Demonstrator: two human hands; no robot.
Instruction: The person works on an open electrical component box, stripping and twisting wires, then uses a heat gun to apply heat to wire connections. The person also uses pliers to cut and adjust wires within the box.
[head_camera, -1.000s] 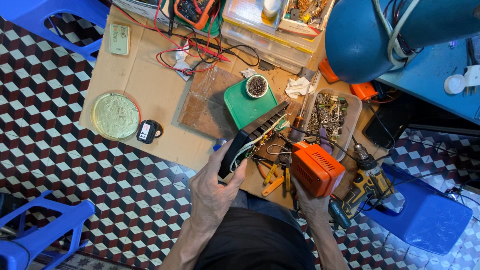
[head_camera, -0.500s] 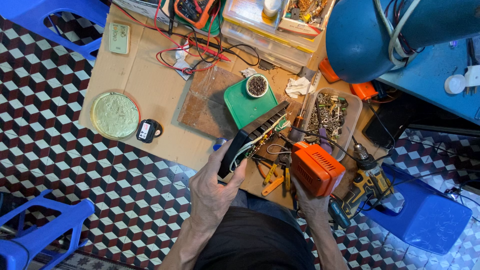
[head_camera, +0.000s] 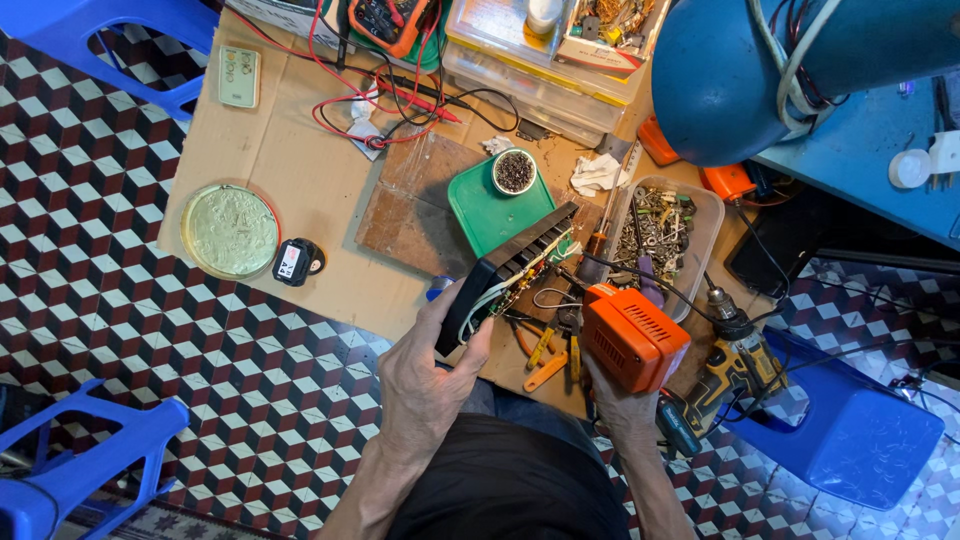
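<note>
My left hand (head_camera: 425, 385) is closed round the lower end of a black case (head_camera: 505, 280), held tilted over the near edge of the cardboard (head_camera: 300, 170) that covers the floor here. The case is open along its upper side, and I can see a circuit board and white wires inside. My right hand (head_camera: 625, 405) grips an orange housing (head_camera: 635, 338) from underneath, just right of the case; thin wires run between the two, so they are still joined.

As I judge it, the unit is already split into its two parts and the insides are laid bare. Whatever repair the board needs looks unfinished, since neither hand holds a tool. Closing it up is still to come.

Just below the case, between it and the housing, lie yellow-handled pliers (head_camera: 545, 350). Right of the case is a clear tub of screws (head_camera: 665, 225), and past the housing a yellow drill (head_camera: 735, 360). Behind the case sits a green tray (head_camera: 490, 215) with a small bowl (head_camera: 514, 171) of dark bits. Well left of the case are a round yellowish lid (head_camera: 229, 231) and a small black battery pack (head_camera: 297, 262). A multimeter (head_camera: 385, 20) with red leads lies at the far edge of the cardboard.
</note>
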